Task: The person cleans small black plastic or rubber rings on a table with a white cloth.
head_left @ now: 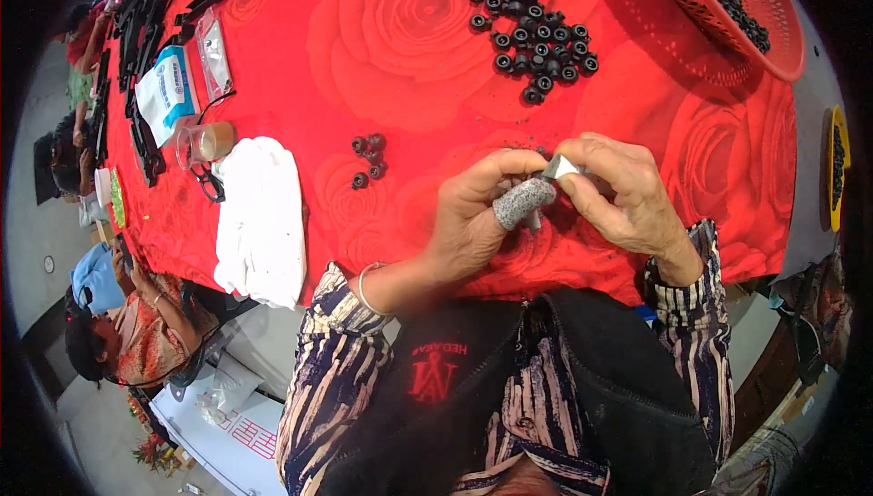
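Note:
My left hand [477, 205] is closed above the red tablecloth, with a grey knitted sleeve [525, 203] over its thumb. Whatever its fingertips grip is mostly hidden. Pinched between the thumb and fingers of my right hand [623, 191] is a small metal blade [559, 167], its tip touching the left fingertips. Beyond both hands lies a cluster of small round black parts [543, 50] with a hole in the end. A few similar dark parts [368, 158] sit apart, to the left of my left hand. Tiny dark scraps are scattered around my fingers.
A red basket [789, 55] full of small black pieces stands at the far right. At the left are a white cloth [261, 223], a plastic cup [215, 142], a blue-and-white packet [168, 93] and long black strips [145, 32]. Another person [136, 323] sits at the left edge.

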Tool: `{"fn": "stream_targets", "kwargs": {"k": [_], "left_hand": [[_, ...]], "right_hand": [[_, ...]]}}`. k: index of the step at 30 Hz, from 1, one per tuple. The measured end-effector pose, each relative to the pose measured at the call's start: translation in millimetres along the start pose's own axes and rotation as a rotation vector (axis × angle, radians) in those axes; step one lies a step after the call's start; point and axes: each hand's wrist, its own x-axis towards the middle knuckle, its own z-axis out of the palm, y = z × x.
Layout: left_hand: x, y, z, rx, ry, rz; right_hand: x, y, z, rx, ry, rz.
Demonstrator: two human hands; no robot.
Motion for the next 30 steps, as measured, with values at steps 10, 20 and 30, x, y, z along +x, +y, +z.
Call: {"fn": "stream_targets", "kwargs": {"k": [10, 20, 30], "left_hand": [[-1.8, -1.6, 1.5, -0.023, -0.011, 0.027], [-2.8, -6.0, 1.7, 0.009, -0.011, 0.072], [-3.0, -9.4, 3.7, 0.081, 0.031, 0.141]], "right_hand": [[-1.8, 3.1, 0.0, -0.004, -0.016, -0.015], [-2.0, 3.2, 0.1, -0.006, -0.015, 0.005], [-1.5, 4.3, 0.4, -0.015, -0.014, -0.013]]}}
